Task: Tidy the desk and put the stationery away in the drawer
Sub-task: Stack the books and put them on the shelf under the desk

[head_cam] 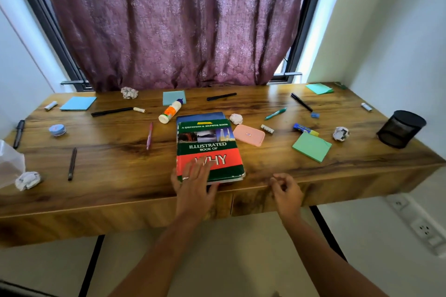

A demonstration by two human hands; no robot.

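Note:
A green and red book (212, 142) lies on a blue book (200, 116) at the middle of the wooden desk (115, 181). My left hand (194, 182) rests flat on the top book's near left corner, fingers spread. My right hand (287, 190) hovers at the desk's front edge, fingers loosely curled, holding nothing. Two shut drawer fronts (255, 200) sit under the front edge. Pens (111, 111), sticky note pads (311, 147), a glue bottle (170, 111), a pink case (248, 135) and erasers lie scattered.
Crumpled paper balls (27, 179) lie at several spots. A black mesh pen holder (400, 129) stands at the right end. A clear plastic bag (9, 164) is at the left edge. A purple curtain (173, 21) hangs behind. Wall sockets (422, 226) sit low on the right.

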